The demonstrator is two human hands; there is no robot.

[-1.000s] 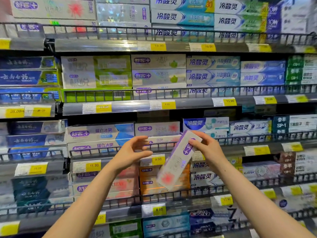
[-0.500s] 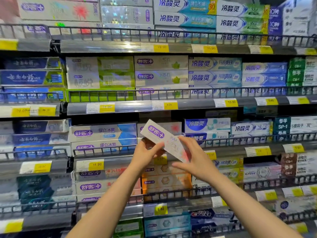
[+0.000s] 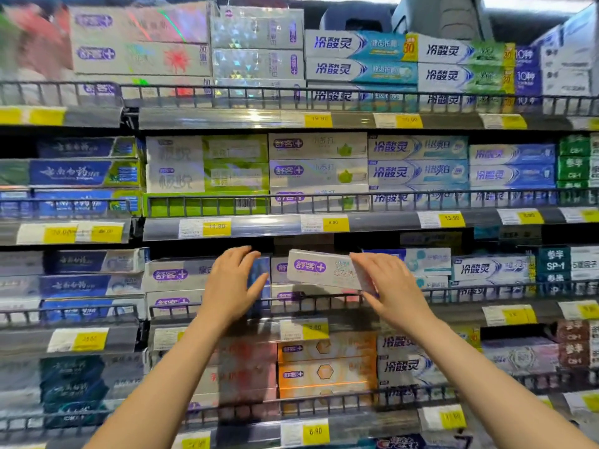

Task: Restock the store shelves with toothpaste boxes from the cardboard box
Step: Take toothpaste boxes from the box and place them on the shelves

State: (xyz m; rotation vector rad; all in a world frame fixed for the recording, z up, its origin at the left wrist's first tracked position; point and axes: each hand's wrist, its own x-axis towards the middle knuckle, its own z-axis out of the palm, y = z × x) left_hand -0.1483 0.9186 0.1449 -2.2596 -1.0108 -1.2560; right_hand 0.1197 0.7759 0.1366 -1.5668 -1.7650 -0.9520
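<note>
My right hand (image 3: 393, 288) grips the white toothpaste box (image 3: 319, 268) by its right end, its long axis nearly level and running leftward from my palm, purple logo facing me, just above the shelf rail (image 3: 324, 299). My left hand (image 3: 231, 281), fingers relaxed and holding nothing, hovers beside its free end, near enough to guide it in.

yellow price tags (image 3: 335, 222), wire shelf rails (image 3: 324, 199), dark bags up top (image 3: 447, 17)
</note>
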